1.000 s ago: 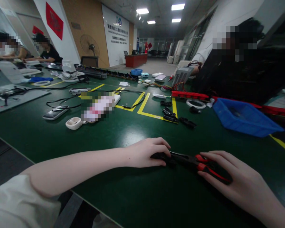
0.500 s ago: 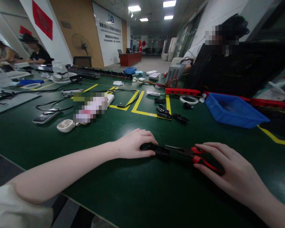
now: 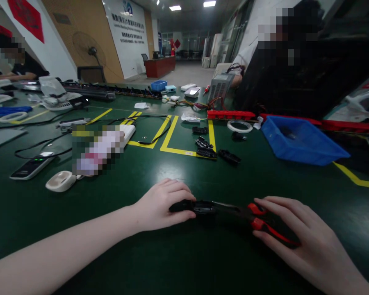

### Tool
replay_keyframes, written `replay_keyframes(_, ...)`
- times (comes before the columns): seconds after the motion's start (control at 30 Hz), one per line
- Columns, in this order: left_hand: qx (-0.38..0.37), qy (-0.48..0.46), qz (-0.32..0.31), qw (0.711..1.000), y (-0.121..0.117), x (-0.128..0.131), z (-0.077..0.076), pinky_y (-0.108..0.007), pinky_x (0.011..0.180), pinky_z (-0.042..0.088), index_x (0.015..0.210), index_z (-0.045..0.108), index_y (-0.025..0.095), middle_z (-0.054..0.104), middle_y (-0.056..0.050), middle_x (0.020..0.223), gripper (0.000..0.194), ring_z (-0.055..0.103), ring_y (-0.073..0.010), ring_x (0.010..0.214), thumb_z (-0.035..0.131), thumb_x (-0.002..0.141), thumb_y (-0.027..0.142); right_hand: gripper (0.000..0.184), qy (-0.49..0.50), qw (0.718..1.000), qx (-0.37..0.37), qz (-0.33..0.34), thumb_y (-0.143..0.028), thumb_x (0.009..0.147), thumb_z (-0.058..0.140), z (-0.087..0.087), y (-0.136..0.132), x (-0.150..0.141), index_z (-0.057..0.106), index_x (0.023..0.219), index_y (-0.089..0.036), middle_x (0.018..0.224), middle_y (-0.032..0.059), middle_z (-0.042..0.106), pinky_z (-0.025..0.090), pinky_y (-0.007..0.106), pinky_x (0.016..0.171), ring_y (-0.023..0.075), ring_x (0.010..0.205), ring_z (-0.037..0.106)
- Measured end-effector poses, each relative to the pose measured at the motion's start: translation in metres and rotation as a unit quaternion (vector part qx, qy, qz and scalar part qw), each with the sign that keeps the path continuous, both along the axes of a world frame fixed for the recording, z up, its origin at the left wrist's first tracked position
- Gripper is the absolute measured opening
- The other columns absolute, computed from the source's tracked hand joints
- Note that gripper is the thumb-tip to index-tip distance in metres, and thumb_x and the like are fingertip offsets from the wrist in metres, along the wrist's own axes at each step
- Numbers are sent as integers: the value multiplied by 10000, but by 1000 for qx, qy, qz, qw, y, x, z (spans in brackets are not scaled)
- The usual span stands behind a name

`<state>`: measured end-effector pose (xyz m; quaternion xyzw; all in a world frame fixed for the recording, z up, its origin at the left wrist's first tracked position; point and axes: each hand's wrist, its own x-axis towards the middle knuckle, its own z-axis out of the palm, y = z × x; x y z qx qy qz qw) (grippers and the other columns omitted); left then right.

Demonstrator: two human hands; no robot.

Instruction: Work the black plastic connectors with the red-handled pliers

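Note:
My left hand [image 3: 164, 205] is closed around one end of a black plastic part [image 3: 204, 207], low over the green table. The thumb lies along its near side and the fingers along its far side. In my right hand [image 3: 307, 233] are long-nose pliers with red handles [image 3: 272, 231], held between thumb and fingers. Their dark jaws [image 3: 230, 209] point left, and the tips meet the free right end of the black part. Whether the jaws grip it, I cannot tell. Beyond my hands lie several similar black plastic pieces [image 3: 229, 156].
A blue bin [image 3: 301, 141] stands at the right, near a white ring [image 3: 240, 126] and a red strip [image 3: 230, 115]. At the left are a phone-like device [image 3: 32, 166], a white case [image 3: 60, 181] and a black cable [image 3: 21, 152]. A co-worker [image 3: 18, 61] sits far left.
The view has shifted, so both hands appear lower in it. The pliers' tips, earlier over the upper edge of the black part's end, now line up with that end. Both hands keep their holds.

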<state>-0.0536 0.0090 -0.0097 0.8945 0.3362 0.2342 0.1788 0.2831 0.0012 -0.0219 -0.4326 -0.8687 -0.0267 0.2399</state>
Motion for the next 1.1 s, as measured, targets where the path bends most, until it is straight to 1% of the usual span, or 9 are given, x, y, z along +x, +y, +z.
replay_keyframes(0.1, 9, 28, -10, 1000, 0, 1, -2, -344, 867, 439, 1124, 606, 190, 656, -54, 1090, 262, 603, -192, 983, 588, 928, 363, 494, 1, 1000, -5, 3, -514, 864, 568, 0, -1, 2, 514, 1306, -301, 1141, 118, 625, 552, 476, 713, 317, 950, 634)
replay_keyframes(0.23, -20, 31, -17, 999, -1, 3, -4, -348, 918, 441, 1148, 592, 191, 651, -59, 1118, 270, 604, -186, 1003, 577, 934, 356, 483, 3, 1000, -30, 5, -513, 850, 591, -2, 1, 3, 530, 1284, -311, 1106, 104, 647, 560, 438, 677, 300, 919, 649)
replay_keyframes(0.43, -59, 29, -5, 998, 0, 2, 1, -361, 993, 428, 1148, 586, 206, 621, -74, 1197, 256, 575, -199, 1108, 594, 926, 334, 473, 3, 998, -58, 6, -487, 844, 621, -1, 8, 3, 543, 1262, -279, 1111, 88, 652, 575, 384, 724, 260, 953, 655)
replay_keyframes(0.5, -53, 24, -5, 998, -1, 2, 1, -371, 1021, 408, 1131, 585, 210, 616, -76, 1208, 242, 567, -199, 1126, 598, 925, 336, 484, -4, 998, -59, 6, -490, 836, 635, 1, 9, 2, 546, 1259, -273, 1112, 82, 656, 575, 370, 739, 253, 966, 655)
replay_keyframes(0.6, -31, 20, -12, 999, -2, 1, -2, -392, 1064, 362, 1073, 589, 215, 616, -72, 1213, 233, 557, -205, 1147, 611, 916, 385, 510, -24, 998, -58, -1, -497, 826, 649, 2, 9, 1, 539, 1269, -270, 1131, 76, 658, 573, 367, 764, 251, 994, 651)
replay_keyframes(0.73, 8, 16, -25, 1000, -2, 2, -4, -400, 1088, 314, 995, 593, 211, 626, -60, 1202, 331, 555, -217, 1155, 640, 868, 513, 528, -45, 998, -46, -19, -510, 820, 652, 1, 10, 1, 533, 1276, -274, 1142, 77, 662, 568, 395, 776, 266, 1012, 647)
replay_keyframes(0.83, 9, 15, -46, 999, -2, 2, -4, -400, 1086, 302, 1014, 594, 200, 620, -68, 1210, 382, 567, -216, 1127, 622, 864, 550, 498, -42, 997, -46, -39, -508, 837, 628, -3, 14, 3, 534, 1271, -283, 1149, 81, 659, 566, 424, 786, 279, 1018, 646)
replay_keyframes(0.97, -9, 6, -64, 998, -2, 1, -2, -404, 1090, 285, 1037, 607, 192, 608, -70, 1228, 308, 562, -216, 1119, 589, 897, 465, 476, -25, 996, -62, -61, -520, 859, 588, -7, 18, 4, 521, 1275, -299, 1176, 93, 643, 556, 465, 809, 297, 1044, 634)
replay_keyframes(1.1, -10, -14, -69, 997, -2, 0, -3, -359, 1036, 343, 1022, 629, 186, 628, -57, 1178, 196, 575, -191, 1067, 580, 897, 329, 563, -17, 994, -80, -77, -550, 842, 595, -8, 18, 7, 473, 1331, -300, 1258, 105, 602, 525, 519, 885, 321, 1126, 590)
